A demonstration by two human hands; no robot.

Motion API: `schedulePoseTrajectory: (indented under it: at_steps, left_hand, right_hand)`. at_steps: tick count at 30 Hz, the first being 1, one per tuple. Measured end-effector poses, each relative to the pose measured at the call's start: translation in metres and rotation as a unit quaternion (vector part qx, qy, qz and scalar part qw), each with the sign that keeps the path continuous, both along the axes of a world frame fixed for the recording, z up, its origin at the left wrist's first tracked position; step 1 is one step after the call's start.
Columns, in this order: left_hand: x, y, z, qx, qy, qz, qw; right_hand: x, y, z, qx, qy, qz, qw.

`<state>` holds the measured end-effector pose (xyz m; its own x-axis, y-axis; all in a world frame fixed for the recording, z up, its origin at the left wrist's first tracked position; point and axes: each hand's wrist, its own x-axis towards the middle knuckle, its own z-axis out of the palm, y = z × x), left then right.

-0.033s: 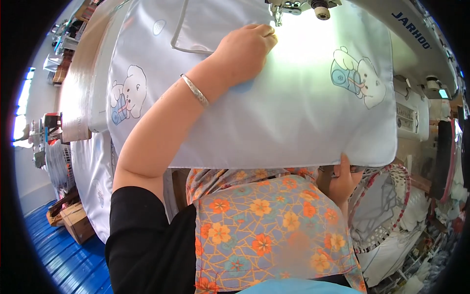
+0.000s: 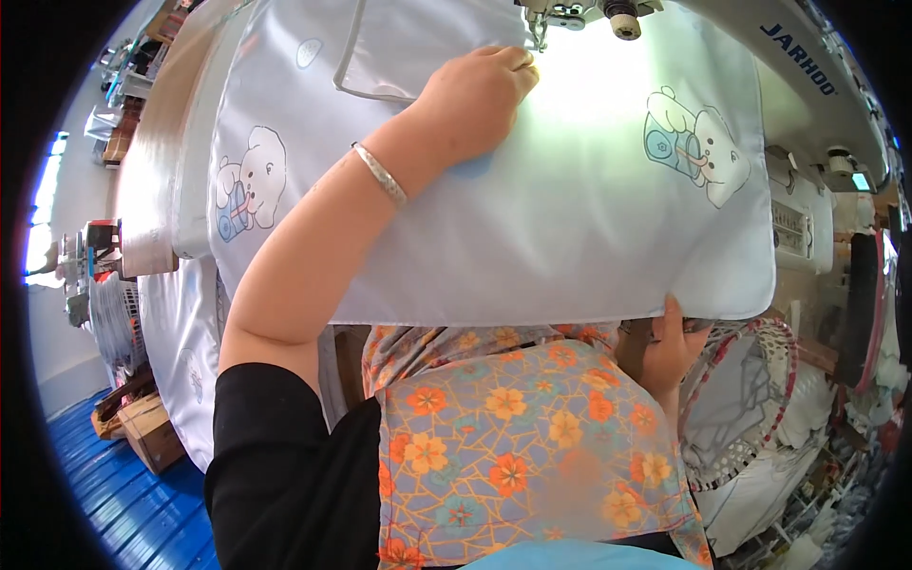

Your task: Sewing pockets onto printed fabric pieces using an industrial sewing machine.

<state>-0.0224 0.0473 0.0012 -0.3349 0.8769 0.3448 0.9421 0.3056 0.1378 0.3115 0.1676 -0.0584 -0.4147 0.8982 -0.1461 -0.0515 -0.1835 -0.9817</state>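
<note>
A white satin cloth (image 2: 560, 247) printed with puppies lies spread over the sewing machine's bed. My left hand (image 2: 480, 100) rests on it just in front of the presser foot (image 2: 539, 36), its fingers curled together at the fabric; the fingertips are partly hidden. At the cloth's near edge, right of centre, my right hand (image 2: 670, 351) has its thumb on top of the hem and its other fingers underneath, largely out of sight. A corner with a raised piped edge (image 2: 366, 92) lies left of my left hand. Bright lamp light washes out the fabric beside the needle.
The sewing machine's arm (image 2: 798, 66) overhangs the upper right. A round basket-like frame with a red-and-white rim (image 2: 791, 370) stands low at the right. More white printed cloth (image 2: 180, 351) hangs at the left, near a cardboard box (image 2: 155, 432) on the blue floor (image 2: 85, 484).
The cloth's right part has shifted very slightly to the right and away from me. My right hand has moved a little right with its edge; my left hand is nearly still.
</note>
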Motion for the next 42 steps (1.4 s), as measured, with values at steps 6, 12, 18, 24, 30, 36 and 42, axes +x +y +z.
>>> schedulePoseTrajectory:
  at_steps: [6, 12, 18, 24, 30, 36, 42]
  left_hand:
    - [-0.008, 0.004, 0.009, -0.051, -0.01, 0.02, 0.998]
    - [-0.018, 0.003, 0.018, -0.085, -0.007, 0.002, 0.996]
    - [-0.022, 0.004, 0.022, -0.113, 0.006, -0.018, 0.993]
    - [-0.022, 0.007, 0.022, -0.134, 0.026, -0.014, 0.99]
    - [-0.032, 0.005, 0.024, -0.155, -0.009, -0.043, 0.987]
    - [-0.043, 0.004, 0.022, -0.068, 0.029, -0.13, 0.989]
    - [-0.038, 0.004, 0.028, -0.1, 0.037, -0.125, 0.986]
  right_hand:
    - [-0.017, 0.04, 0.005, 0.154, -0.082, -0.017, 0.984]
    - [-0.042, 0.099, 0.044, 0.333, -0.295, 0.021, 0.896]
    - [-0.098, 0.163, 0.056, 0.41, -0.354, 0.051, 0.839]
    - [-0.075, 0.137, 0.048, 0.402, -0.331, 0.011, 0.854]
    - [-0.026, -0.009, -0.005, 0.143, -0.072, 0.319, 0.934]
    - [-0.042, -0.05, -0.026, 0.069, 0.043, 0.38, 0.922]
    - [-0.043, -0.03, -0.002, 0.12, -0.042, 0.297, 0.946]
